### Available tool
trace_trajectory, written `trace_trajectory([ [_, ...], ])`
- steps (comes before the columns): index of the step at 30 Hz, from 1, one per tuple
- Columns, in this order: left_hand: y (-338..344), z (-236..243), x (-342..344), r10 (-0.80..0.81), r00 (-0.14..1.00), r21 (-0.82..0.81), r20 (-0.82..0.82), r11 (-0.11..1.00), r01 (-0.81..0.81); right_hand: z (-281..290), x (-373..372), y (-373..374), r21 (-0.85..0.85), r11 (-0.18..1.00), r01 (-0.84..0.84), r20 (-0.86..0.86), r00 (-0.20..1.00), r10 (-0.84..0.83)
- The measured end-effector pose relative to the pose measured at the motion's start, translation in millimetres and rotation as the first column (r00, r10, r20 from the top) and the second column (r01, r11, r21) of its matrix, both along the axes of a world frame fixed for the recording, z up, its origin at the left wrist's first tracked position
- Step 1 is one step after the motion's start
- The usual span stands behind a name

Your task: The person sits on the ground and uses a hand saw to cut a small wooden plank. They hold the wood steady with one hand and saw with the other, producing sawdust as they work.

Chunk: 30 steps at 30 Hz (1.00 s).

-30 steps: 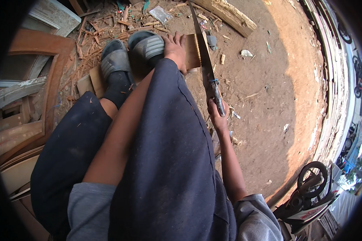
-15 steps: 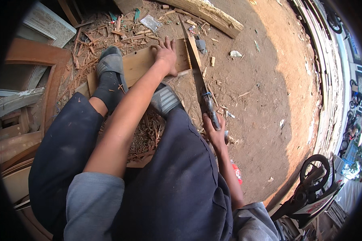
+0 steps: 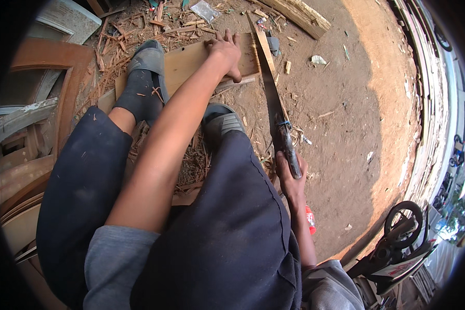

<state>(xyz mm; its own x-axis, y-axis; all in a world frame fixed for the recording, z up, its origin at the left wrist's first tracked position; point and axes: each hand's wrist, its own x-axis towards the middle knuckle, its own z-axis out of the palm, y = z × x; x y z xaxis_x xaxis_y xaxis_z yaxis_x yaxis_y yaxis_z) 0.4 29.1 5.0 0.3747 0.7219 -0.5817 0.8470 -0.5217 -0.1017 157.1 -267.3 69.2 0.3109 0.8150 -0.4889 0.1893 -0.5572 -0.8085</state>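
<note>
My left hand (image 3: 225, 54) lies on a flat wooden board (image 3: 191, 64), fingers spread, pressing its top near the right end. My right hand (image 3: 293, 175) is wrapped round the dark, worn handle of a handsaw (image 3: 270, 88). A blue tie circles the saw where the handle meets the blade. The blade crosses the board's right end, its tip pointing away from me. A narrow strip of wood (image 3: 266, 51) shows just right of the blade. My left foot, in a grey sandal (image 3: 146, 58), rests on the board's left part; my right sandal (image 3: 225, 120) is on the near side.
Wood chips and splinters (image 3: 108, 62) litter the ground. A thick timber (image 3: 299, 15) lies at the far side. Old door frames (image 3: 80, 72) lean at the left. A red-labelled bottle (image 3: 310, 219) lies by my right forearm. Part of a motorbike (image 3: 398, 248) stands at the lower right.
The saw has been drawn back toward me across the board, my right hand moving with it. My left hand keeps its place on the board. The whole view has shifted slightly.
</note>
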Motion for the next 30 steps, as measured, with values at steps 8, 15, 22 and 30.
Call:
trace_trajectory([
  [8, -4, -3, 0, -0.011, 1.0, 0.031, 0.006, 0.999, 0.01, 27, 10, -19, -0.085, 0.996, 0.018, -0.07, 0.997, -0.024],
  [15, -7, -6, -1, -0.01, 0.999, 0.057, -0.044, 0.998, 0.013, -14, 2, 0, 0.029, 1.0, 0.001, -0.026, 1.0, 0.0],
  [22, -15, -1, -5, 0.096, 0.977, 0.043, 0.191, 0.993, -0.106, 1, 10, -11, -0.04, 0.993, 0.115, -0.086, 0.989, -0.118],
  [30, 4, -13, -37, 0.194, 0.939, -0.015, 0.283, 0.98, -0.198, 14, 16, 11, 0.261, 0.939, 0.225, -0.075, 0.974, -0.213],
])
